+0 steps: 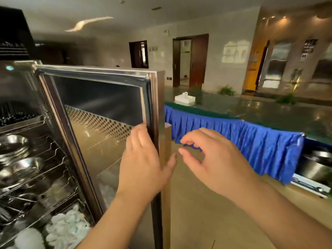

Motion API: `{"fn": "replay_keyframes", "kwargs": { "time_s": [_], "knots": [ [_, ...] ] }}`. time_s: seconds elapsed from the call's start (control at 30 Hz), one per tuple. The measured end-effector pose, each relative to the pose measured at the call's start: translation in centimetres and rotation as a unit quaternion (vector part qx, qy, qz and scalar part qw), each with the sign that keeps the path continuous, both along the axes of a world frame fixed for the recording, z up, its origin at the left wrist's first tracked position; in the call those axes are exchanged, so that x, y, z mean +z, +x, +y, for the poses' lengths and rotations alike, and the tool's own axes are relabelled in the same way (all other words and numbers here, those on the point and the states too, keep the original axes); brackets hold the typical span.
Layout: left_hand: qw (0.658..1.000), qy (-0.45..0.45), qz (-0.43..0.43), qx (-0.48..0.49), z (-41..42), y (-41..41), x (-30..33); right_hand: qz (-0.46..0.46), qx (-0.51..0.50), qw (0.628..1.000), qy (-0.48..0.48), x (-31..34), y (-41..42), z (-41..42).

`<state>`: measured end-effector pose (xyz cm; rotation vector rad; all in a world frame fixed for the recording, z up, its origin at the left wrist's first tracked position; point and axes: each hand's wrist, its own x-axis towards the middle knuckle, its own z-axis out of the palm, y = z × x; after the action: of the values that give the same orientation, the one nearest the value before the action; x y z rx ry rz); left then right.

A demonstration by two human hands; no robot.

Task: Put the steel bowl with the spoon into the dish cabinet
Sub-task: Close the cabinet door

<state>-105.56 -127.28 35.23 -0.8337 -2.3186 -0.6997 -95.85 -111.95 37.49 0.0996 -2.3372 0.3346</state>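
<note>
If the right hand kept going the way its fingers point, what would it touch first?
Probably the open cabinet door's edge, where the left hand already rests; the right hand points left toward it, though depth is unclear.

Floor: we are looking down on tan tiles (206,212) running out at 5 o'clock.
Long table: we are seeing a green top (260,112) shining with reflections at 3 o'clock, a pleated blue skirt (251,146) hanging from its edge.
Table items: we are noticing a white box (185,98) sitting at its far end, near 1 o'clock.
Walls: we are facing pale walls (224,33) at 12 o'clock.
Doors: we are making out a dark wooden door (198,60) standing open.
Light: we are catching small ceiling spots (273,17) glowing at 2 o'clock.
Plants: we are spotting green plants (226,90) along the far wall.
</note>
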Motion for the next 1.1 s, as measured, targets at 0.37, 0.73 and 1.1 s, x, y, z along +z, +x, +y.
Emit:
{"fn": "replay_keyframes", "kwargs": {
  "time_s": [0.37,0.73,1.1],
  "knots": [
    [0.991,0.113,0.013,0.076,1.6,1.3,-1.8,-0.083,-0.004,0.996,0.012,-2.1,-1.3,2.0],
    [0.98,0.074,0.055,0.177,-9.6,5.8,-2.4,-0.109,0.132,0.985,0.022,-3.3,-5.7,-4.4],
    [0.932,0.09,0.019,0.351,-21.4,9.8,-2.2,-0.113,0.375,0.92,0.022,-3.6,-7.6,-16.7]
  ]
}}
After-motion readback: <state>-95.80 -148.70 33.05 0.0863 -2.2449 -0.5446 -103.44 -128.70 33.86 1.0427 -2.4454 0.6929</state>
